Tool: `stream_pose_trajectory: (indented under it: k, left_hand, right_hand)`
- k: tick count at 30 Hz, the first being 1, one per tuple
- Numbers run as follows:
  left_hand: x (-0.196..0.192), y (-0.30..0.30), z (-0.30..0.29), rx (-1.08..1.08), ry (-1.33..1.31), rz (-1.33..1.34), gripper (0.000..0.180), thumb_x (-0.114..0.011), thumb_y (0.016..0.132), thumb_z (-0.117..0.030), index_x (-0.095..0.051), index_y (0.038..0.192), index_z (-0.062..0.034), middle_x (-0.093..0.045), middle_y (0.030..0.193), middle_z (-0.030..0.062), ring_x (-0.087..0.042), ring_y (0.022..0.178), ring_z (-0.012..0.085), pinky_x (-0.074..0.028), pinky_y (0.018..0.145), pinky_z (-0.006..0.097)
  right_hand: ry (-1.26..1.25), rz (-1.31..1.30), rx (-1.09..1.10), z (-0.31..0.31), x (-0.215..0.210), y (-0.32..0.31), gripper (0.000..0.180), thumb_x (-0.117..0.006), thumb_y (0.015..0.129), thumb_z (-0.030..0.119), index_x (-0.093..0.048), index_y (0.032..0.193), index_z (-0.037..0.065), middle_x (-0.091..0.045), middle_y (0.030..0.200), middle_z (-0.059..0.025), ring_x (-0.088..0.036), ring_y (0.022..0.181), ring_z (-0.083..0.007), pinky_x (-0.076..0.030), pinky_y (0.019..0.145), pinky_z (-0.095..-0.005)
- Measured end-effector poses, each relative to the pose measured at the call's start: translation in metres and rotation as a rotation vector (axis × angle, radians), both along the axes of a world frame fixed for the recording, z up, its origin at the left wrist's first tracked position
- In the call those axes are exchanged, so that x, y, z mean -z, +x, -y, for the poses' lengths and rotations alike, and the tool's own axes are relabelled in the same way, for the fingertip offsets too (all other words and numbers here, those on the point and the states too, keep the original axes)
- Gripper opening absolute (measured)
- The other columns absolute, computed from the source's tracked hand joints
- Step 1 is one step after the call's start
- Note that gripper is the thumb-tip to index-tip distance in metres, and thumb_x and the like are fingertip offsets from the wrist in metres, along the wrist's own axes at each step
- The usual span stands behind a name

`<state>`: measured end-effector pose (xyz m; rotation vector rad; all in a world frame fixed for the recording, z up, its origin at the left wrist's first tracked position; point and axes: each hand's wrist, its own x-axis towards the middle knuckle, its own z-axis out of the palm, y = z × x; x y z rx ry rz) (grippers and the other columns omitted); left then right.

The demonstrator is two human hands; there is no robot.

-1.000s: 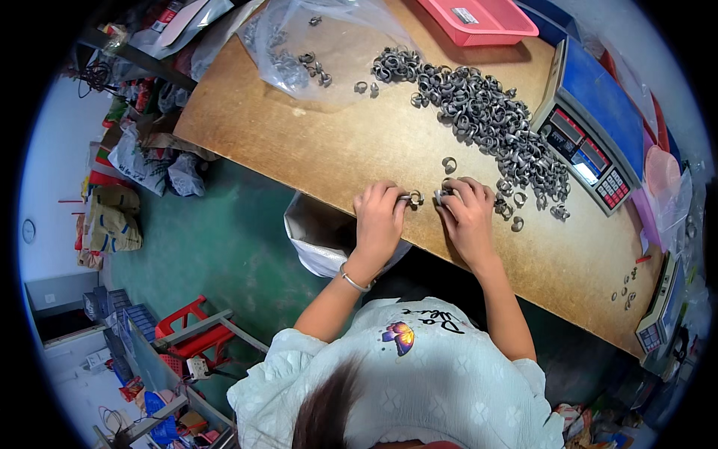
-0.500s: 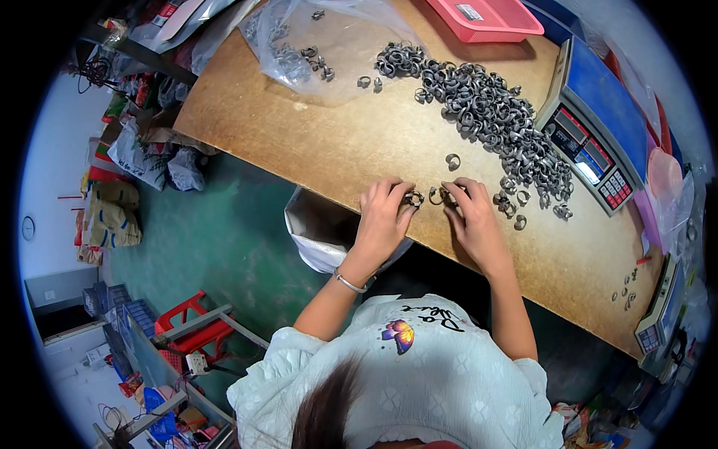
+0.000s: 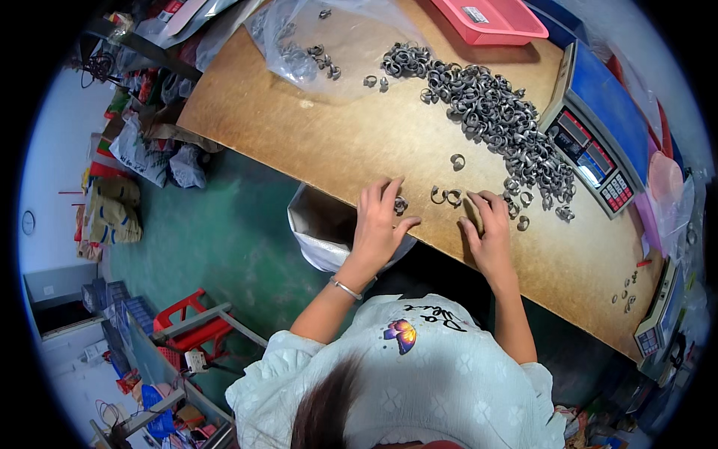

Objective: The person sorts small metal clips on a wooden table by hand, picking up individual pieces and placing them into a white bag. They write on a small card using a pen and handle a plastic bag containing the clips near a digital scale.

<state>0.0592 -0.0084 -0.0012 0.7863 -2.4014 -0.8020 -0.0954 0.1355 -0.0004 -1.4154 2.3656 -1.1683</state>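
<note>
My left hand (image 3: 380, 221) lies flat on the wooden table (image 3: 299, 127) near its front edge, fingers spread, with a small metal ring (image 3: 401, 204) at its fingertips. My right hand (image 3: 490, 232) rests palm down beside it, fingers apart. Two loose rings (image 3: 446, 197) lie between the hands, just past the fingertips. A long heap of grey metal rings (image 3: 493, 112) stretches across the table beyond them. Another single ring (image 3: 458, 161) lies apart from the heap.
A blue weighing scale (image 3: 598, 135) stands right of the heap. A red tray (image 3: 493, 19) and a clear plastic bag (image 3: 314, 45) with several rings sit at the back. A white sack (image 3: 318, 232) hangs open below the table edge. A second scale (image 3: 654, 322) is far right.
Both hands have spread apart and flattened on the table. The rings they were pinching together now lie loose between them.
</note>
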Motion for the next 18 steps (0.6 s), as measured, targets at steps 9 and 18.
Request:
stream_pose_trajectory:
  k: [9, 18]
  left_hand:
    - [0.007, 0.007, -0.001, -0.024, -0.032, 0.025, 0.043, -0.076, 0.07, -0.012, -0.061, 0.11, -0.0045, -0.053, 0.112, 0.0142, -0.048, 0.106, 0.0342, -0.038, 0.093, 0.043]
    - [0.018, 0.06, -0.011, -0.283, -0.077, -0.037, 0.037, -0.071, 0.074, -0.001, -0.061, 0.109, -0.0042, -0.049, 0.116, 0.0158, -0.045, 0.11, 0.034, -0.038, 0.094, 0.042]
  right_hand:
    - [0.034, 0.031, 0.043, -0.02, -0.003, 0.011, 0.035, -0.067, 0.077, 0.001, -0.058, 0.11, -0.002, -0.052, 0.109, -0.0174, -0.05, 0.102, -0.0348, -0.043, 0.088, -0.0402]
    - [0.027, 0.061, 0.045, -0.023, -0.004, 0.011, 0.03, -0.066, 0.077, 0.0, -0.059, 0.107, -0.001, -0.054, 0.106, -0.0168, -0.052, 0.1, -0.0339, -0.044, 0.086, -0.0398]
